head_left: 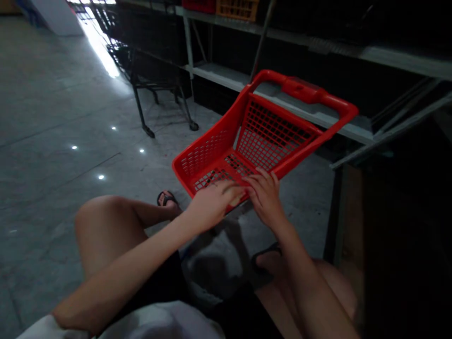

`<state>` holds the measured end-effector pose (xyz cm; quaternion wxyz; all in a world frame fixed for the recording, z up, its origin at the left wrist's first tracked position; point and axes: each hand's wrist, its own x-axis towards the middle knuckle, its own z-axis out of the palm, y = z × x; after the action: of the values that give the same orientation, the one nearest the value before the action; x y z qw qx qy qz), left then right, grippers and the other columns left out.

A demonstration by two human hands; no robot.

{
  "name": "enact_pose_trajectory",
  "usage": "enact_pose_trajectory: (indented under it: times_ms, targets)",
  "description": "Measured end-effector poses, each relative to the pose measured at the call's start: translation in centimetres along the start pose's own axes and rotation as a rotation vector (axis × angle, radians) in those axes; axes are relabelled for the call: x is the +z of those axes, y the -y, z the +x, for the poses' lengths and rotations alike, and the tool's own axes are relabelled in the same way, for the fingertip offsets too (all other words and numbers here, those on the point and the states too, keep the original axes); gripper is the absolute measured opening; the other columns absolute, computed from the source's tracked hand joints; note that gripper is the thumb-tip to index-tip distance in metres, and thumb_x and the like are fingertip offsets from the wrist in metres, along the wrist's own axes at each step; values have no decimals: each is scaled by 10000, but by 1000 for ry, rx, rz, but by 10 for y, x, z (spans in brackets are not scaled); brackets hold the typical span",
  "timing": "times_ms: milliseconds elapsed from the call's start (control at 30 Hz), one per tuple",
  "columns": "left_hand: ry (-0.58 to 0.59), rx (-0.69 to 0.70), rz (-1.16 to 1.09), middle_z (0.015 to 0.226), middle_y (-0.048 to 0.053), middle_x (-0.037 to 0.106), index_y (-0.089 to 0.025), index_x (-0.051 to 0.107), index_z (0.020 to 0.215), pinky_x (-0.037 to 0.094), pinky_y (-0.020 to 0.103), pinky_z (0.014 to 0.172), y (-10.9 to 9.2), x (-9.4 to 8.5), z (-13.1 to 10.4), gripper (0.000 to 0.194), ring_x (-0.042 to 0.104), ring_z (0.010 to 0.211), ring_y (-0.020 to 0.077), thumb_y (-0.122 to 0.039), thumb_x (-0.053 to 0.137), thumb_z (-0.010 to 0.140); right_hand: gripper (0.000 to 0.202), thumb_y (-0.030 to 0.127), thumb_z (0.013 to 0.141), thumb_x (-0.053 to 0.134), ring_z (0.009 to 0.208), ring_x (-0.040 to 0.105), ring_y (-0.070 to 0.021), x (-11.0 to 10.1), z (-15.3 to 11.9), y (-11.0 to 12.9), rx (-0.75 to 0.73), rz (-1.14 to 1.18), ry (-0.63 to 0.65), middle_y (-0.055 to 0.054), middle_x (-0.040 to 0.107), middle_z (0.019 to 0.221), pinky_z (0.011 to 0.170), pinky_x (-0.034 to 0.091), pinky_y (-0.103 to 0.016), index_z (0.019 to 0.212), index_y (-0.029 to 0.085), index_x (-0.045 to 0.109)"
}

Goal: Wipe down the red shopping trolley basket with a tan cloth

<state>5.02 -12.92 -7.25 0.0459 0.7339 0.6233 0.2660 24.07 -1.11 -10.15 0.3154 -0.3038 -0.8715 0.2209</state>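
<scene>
A red plastic shopping cart (208, 150) with lattice sides stands tilted before my knees, its looped handle at the far end. My left hand (217, 200) is closed over the near rim, with its fingertips curled at the edge. Just beside it, my right hand (264, 195) rests at the same rim near the right corner, fingers stretched and slightly apart over the basket. The two hands nearly meet at the rim. The cart's underside is mostly hidden, and the basket's lattice floor shows between its walls.
Behind the cart runs a metal shelf rack (219, 75) with a yellow crate (237, 9) on top. A dark wheeled frame (158, 87) stands at the back left. Grey floor (52, 141) spreads leftward, with light spots on it. A dark panel (406, 245) borders the right.
</scene>
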Motion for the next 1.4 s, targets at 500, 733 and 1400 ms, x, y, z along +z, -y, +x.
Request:
enact_pose_trajectory:
  times_ms: [500,733,1400]
  targets:
    - [80,115,-31,938,23,771,-283,710,740,295,468,1260,102,-20,-14,181,678,1069,247,-168,605,831,460,423,957,412,931,613,-276,1,1,-34,-45,-10,-163,-39,602,666,1194,287,-642,548,266,552]
    - [-162,-268,140,920,104,740,-177,743,885,538,413,837,38,24,-13,229,710,876,252,-206,531,965,445,456,952,400,981,612,-283,-8,19,-24,95,-141,-27,-57,648,726,1235,189,-656,600,256,584]
    - [-331,333,81,935,21,757,-216,762,912,317,489,1291,21,41,58,212,703,1038,187,-155,565,960,575,752,774,704,946,750,-268,-41,-62,9,766,492,83,-85,797,982,973,555,-443,1009,230,761]
